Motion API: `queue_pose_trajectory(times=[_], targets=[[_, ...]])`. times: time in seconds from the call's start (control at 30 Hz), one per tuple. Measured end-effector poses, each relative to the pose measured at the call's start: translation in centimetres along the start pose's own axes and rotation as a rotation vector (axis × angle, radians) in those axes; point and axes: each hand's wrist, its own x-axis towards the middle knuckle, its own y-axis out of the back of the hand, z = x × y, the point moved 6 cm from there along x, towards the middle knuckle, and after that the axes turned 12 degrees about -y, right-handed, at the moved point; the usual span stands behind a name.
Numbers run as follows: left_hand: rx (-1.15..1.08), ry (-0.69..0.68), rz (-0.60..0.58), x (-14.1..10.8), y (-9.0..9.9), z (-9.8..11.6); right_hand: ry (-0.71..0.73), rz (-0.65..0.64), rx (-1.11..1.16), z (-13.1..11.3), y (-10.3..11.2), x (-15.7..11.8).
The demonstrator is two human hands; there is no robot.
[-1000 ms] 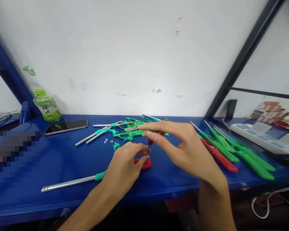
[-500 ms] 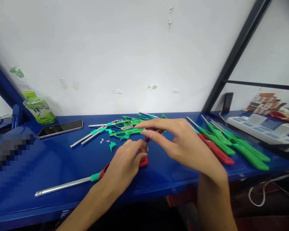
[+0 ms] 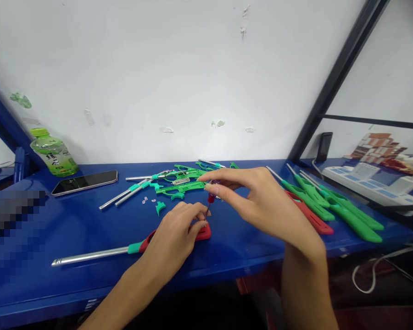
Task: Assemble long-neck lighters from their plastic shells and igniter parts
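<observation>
A red gas lighter (image 3: 203, 232) with a teal collar and a long metal tube lies near the table's front edge, its tube pointing left. My left hand (image 3: 179, 224) is closed over its handle, thumb and forefinger at the handle's right end. Above that end, my right hand (image 3: 239, 190) pinches a small screwdriver (image 3: 211, 198) with a red handle. Its thin shaft slants down between my left fingertips to the handle; they hide where the tip meets it. Behind the hands lie opened green lighter shells (image 3: 179, 187) and a loose teal trigger (image 3: 160, 208).
Several green lighters (image 3: 354, 220) and a red one (image 3: 313, 215) lie at the right. A bottle (image 3: 55, 153) and a phone (image 3: 85, 182) are at the back left. Loose metal tubes (image 3: 124, 196) lie on the blue table (image 3: 89, 233). A white power strip (image 3: 358, 183) is beyond the frame.
The lighter's tube end has swung slightly up in the view. The screwdriver leans more, its top tilted right. Both hands keep their hold, and more of the red handle shows.
</observation>
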Motion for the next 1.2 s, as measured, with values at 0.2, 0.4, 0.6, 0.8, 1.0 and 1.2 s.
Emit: queue_pose_trajectory(times=[0.2,0.4,0.6,0.8,1.0,1.2], targets=[[-0.012,-0.019,-0.015,0.0,-0.2,0.2,-0.007,0.013,-0.017,-0.1,0.2,-0.1],[-0.022,-0.013,-0.03,-0.2,-0.3,0.3,-0.002,0.027,-0.073,-0.1,0.1,-0.2],[-0.032,-0.009,-0.033,-0.6,-0.6,0.2,-0.014,0.024,-0.082,0.1,0.2,-0.1],[-0.002,0.049,-0.079,-1.5,-0.5,0.5,-0.014,0.02,-0.055,-0.1,0.3,-0.2],[-0.062,0.107,-0.113,-1.9,-0.7,0.5,-0.04,0.01,-0.045,0.1,0.3,-0.3],[-0.093,0.106,-0.054,-1.7,-0.5,0.3,-0.073,-0.024,-0.061,0.1,0.3,-0.3]])
